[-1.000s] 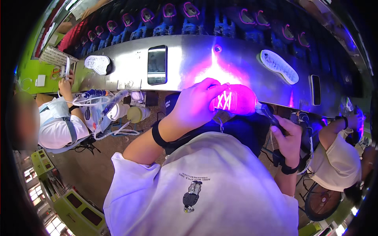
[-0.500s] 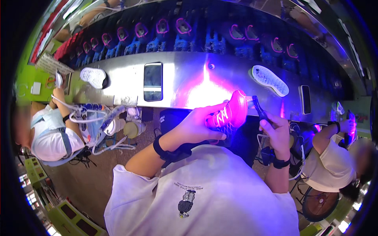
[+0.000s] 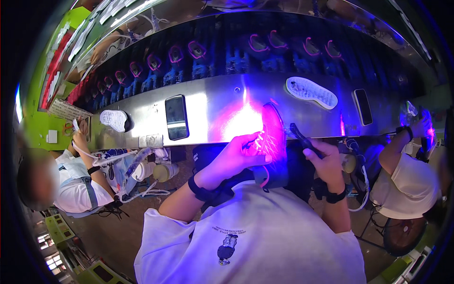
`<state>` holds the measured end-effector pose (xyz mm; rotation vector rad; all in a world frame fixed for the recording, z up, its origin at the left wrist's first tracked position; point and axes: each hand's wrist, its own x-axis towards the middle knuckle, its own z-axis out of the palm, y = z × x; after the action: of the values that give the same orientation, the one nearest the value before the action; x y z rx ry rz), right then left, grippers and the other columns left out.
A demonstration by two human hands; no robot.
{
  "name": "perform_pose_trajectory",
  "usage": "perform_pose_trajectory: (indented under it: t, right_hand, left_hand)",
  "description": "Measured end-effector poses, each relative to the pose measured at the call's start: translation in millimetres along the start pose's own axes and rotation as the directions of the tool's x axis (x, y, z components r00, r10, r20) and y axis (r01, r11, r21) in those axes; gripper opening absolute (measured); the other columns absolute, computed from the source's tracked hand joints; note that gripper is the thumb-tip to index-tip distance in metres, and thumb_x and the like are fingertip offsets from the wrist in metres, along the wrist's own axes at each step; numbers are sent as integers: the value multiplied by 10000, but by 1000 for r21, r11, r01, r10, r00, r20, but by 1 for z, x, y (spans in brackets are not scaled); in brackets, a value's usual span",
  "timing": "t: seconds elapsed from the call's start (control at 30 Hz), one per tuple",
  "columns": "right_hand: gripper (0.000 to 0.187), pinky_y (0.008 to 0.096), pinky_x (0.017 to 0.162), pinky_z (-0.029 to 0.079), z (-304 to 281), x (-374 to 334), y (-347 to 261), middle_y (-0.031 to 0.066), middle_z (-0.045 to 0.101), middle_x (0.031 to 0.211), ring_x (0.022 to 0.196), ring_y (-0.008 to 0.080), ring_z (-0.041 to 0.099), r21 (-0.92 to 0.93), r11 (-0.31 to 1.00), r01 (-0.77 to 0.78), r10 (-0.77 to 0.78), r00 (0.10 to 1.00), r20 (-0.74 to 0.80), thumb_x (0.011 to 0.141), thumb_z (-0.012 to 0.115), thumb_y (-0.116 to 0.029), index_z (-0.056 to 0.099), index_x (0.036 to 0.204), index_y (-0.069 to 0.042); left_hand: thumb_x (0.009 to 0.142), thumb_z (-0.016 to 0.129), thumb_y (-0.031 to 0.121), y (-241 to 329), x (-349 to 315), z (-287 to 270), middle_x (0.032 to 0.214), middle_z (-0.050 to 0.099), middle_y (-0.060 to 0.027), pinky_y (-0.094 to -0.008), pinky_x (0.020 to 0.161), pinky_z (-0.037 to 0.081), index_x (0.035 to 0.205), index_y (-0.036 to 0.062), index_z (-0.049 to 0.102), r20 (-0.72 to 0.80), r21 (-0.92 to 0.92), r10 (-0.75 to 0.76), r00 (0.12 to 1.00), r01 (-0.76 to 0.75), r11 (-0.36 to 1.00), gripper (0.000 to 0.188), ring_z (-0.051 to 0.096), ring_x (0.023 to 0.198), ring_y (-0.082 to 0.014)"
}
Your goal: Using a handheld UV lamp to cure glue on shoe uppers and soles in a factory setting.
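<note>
Two bare hands show in the head view. Left hand (image 3: 239, 158) pinches the shoe (image 3: 275, 135) by its laced side, thumb and fingers closed on it; its palm is hidden. Shoe stands toe-away at the near edge of the metal bench (image 3: 208, 109); can't tell if they touch. Pink-violet glare washes it out, true colour unclear. Right hand (image 3: 325, 163) is curled round a dark tool (image 3: 300, 136), tip just beside the shoe, apart from it; the tip's end is hard to make out. Pale sole (image 3: 312, 93) and two phones, left (image 3: 177, 118) and right (image 3: 363, 107), lie farther off. Pink-rimmed shapes behind sit in shadow, details lost. Co-worker (image 3: 78, 182) at left: face blurred.
</note>
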<state>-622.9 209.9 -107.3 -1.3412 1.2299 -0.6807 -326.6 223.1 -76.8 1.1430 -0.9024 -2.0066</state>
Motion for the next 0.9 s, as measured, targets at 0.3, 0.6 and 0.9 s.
perform_pose_trajectory:
  t: [0.3, 0.6, 0.9]
  right_hand:
    - [339, 293, 887, 519, 8, -19, -5, 115, 758, 1033, 950, 142, 683, -84, 996, -1, -5, 997, -71, 896, 751, -90, 707, 1222, -7]
    - [324, 288, 772, 509, -3, -10, -29, 76, 749, 923, 840, 119, 647, -40, 989, -144, 148, 975, 164, 890, 756, -91, 723, 1203, -13]
    - [329, 284, 767, 501, 0, -30, -14, 89, 714, 894, 821, 149, 649, -167, 986, -12, 26, 997, 79, 865, 777, -86, 724, 1176, 4]
  left_hand:
    - [938, 747, 176, 2, -3, 18, 1140, 714, -38, -259, 812, 584, 1337, 11, 580, -49, -70, -58, 997, 55, 996, 463, 691, 990, -108]
    - [915, 762, 110, 4, -2, -12, 1148, 707, -102, -317, 934, 561, 1308, -48, 570, -153, 16, 185, 971, -185, 983, 465, 682, 1055, -157]
    - [928, 751, 131, -4, 6, -19, 1130, 696, -57, -287, 897, 553, 1390, -40, 518, -294, 124, 287, 912, -261, 957, 545, 665, 1014, -118]
